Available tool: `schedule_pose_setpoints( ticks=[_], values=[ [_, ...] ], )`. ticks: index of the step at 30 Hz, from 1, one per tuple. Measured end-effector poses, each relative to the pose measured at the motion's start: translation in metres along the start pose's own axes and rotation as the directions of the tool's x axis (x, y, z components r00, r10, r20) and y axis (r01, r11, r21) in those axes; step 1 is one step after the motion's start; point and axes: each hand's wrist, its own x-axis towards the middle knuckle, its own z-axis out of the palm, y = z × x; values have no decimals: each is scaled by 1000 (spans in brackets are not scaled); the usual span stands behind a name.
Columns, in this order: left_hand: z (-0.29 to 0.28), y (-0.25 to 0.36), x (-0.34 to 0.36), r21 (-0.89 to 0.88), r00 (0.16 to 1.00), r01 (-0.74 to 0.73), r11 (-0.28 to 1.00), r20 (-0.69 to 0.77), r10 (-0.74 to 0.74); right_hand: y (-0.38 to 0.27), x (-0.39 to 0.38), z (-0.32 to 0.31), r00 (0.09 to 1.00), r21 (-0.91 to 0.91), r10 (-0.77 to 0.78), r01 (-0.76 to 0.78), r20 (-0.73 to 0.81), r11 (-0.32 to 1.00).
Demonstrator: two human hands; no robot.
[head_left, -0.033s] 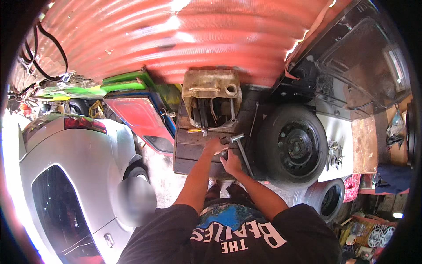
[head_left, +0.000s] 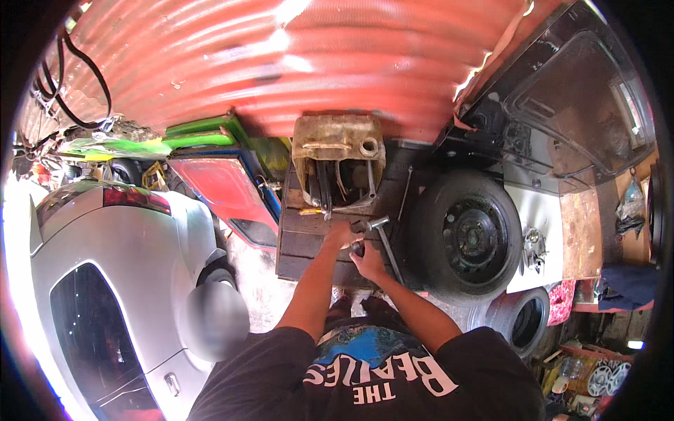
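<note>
Over the front of a dark wooden bench (head_left: 295, 245), my two hands work close together. My left hand (head_left: 341, 235) is closed around a small dark part (head_left: 360, 226), whose kind I cannot make out. Just below and to its right, my right hand (head_left: 370, 263) grips a short, dark, rounded piece (head_left: 358, 248) between thumb and fingers. Beside the hands lies a metal tool with a crosswise head and a long shaft (head_left: 388, 250), like a hammer. A cut-open, stained plastic container (head_left: 319, 137) stands behind them, with long metal tools inside.
A wheel with a black rim (head_left: 474, 235) lies right of the hands, near a thin metal rod (head_left: 406, 193). A yellow-handled tool (head_left: 309, 211) rests by the container. Left are a silver car (head_left: 133, 231) and a red panel (head_left: 217, 186); another tyre (head_left: 528, 317) is low right.
</note>
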Motion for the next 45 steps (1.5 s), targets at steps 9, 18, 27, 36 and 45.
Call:
schedule_pose_setpoints(
  ticks=[9,18,27,36,45],
  values=[
    [-41,18,-7,-289,997,-65,955,27,76,-10,27,-67,518,532,-130,-840,845,111],
    [-69,41,-14,-201,977,-164,966,-167,131,-35,36,-72,712,662,15,-660,702,356],
    [-95,69,-22,-292,943,-186,938,-323,86,-68,43,-85,870,745,67,-455,488,489],
    [-43,69,-9,-455,744,24,890,-587,-319,-79,58,-65,994,424,17,-62,110,903],
    [-46,41,9,-889,914,10,457,-178,-365,-90,55,-59,993,91,-113,115,-32,989]
  ],
)
